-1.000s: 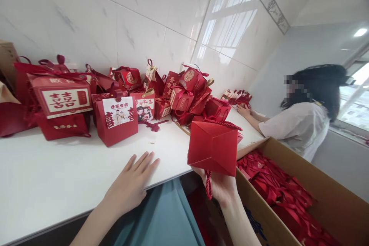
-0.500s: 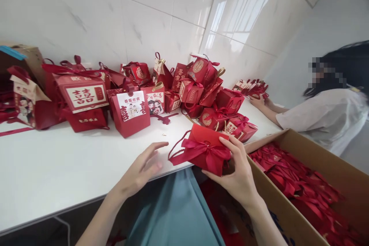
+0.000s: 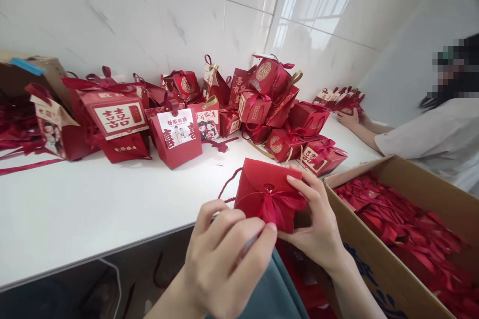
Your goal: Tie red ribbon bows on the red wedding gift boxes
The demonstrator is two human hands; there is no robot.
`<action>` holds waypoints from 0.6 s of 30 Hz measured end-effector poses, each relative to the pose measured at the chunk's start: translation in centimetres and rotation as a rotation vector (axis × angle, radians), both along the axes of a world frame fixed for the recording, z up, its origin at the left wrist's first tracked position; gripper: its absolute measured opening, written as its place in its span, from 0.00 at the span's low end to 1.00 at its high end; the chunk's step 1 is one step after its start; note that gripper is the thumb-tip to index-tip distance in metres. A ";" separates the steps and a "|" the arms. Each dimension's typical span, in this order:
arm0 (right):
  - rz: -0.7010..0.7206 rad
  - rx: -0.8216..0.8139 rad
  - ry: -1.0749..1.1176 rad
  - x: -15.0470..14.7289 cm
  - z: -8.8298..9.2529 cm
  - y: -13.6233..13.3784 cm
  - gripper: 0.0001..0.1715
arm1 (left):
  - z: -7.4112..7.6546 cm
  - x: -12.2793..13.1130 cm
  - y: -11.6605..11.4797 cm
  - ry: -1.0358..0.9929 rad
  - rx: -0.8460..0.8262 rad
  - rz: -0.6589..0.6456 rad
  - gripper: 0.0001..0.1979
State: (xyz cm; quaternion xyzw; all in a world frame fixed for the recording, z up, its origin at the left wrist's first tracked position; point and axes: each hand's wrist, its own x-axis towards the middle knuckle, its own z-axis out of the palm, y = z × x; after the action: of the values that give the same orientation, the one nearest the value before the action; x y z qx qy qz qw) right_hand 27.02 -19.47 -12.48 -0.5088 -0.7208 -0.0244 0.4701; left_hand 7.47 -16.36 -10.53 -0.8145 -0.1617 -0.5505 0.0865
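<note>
A small red box (image 3: 258, 177) with a twisted cord handle and a ribbon bow (image 3: 275, 204) on its front is held over the table's front edge. My right hand (image 3: 318, 214) grips the box by its right side, fingers on top and thumb beneath. In front of the box, my left hand (image 3: 228, 254) is closed, its thumb and fingertips pinching the bow's ribbon. Behind the box on the white table (image 3: 112, 204) stand several red gift boxes, among them one with a white label (image 3: 175, 132) and a stacked pile (image 3: 269, 94).
An open cardboard carton (image 3: 359, 224) full of red ribboned pieces (image 3: 404, 229) stands at the right. Beyond it, a person in a white sleeve (image 3: 430, 122) handles red boxes (image 3: 350, 102) at the table's far end. Another carton (image 3: 52, 67) is at the back left.
My left hand has moved right and closed on the bow's ribbon, after being open beside the box. The bow's left loop is no longer spread out. The view has shifted slightly.
</note>
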 end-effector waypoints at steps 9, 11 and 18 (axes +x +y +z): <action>-0.002 0.004 0.106 0.5 0.4 -0.7 0.47 | 0.3 0.3 0.5 -0.073 -0.110 0.029 0.06; -0.034 -0.009 0.114 1.2 0.5 -0.9 0.47 | -0.3 0.4 2.2 -0.091 -0.238 0.186 0.05; -0.125 -0.228 1.039 6.6 1.4 -2.6 0.33 | -6.5 4.2 7.9 0.612 -0.485 0.237 0.20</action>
State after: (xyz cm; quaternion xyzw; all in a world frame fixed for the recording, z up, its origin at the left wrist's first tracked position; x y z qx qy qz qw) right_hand 33.62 -22.07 -11.09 -0.5436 -0.3596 0.2810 0.7044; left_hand 11.70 -8.50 -16.98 -0.9132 -0.3463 -0.2150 -0.0013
